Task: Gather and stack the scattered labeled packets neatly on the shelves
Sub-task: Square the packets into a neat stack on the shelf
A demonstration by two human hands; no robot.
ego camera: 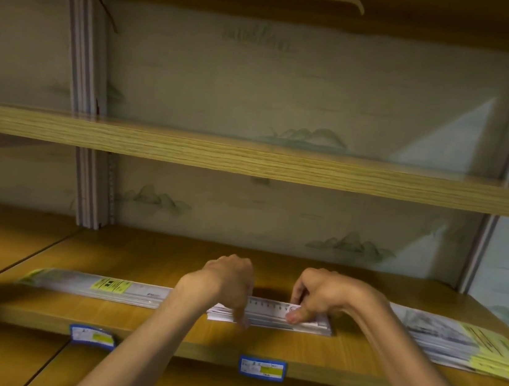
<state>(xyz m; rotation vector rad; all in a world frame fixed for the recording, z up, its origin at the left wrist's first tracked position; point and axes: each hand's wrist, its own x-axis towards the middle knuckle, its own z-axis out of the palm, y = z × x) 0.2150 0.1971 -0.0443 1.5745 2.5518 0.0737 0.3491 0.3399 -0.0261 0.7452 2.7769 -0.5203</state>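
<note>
Shelf-edge price tag [262, 368] nearest my view, blue-framed, on front lip of wooden shelf [139, 317]. Long packet stack [123, 290] lies lengthwise on shelf. My left hand [228, 283] curled over stack; right hand [319, 293] pinches its right end, thumb on top. Second packet pile [453, 342] at right, just beside.

Just one view here, a head-worn wide-angle cam sitting close to a wooden shelf unit [251, 160], facing straight into it and tilted slightly down. The shelf board's front edge [162, 339] runs across the lower frame, forearms coming in from the bottom.
</note>
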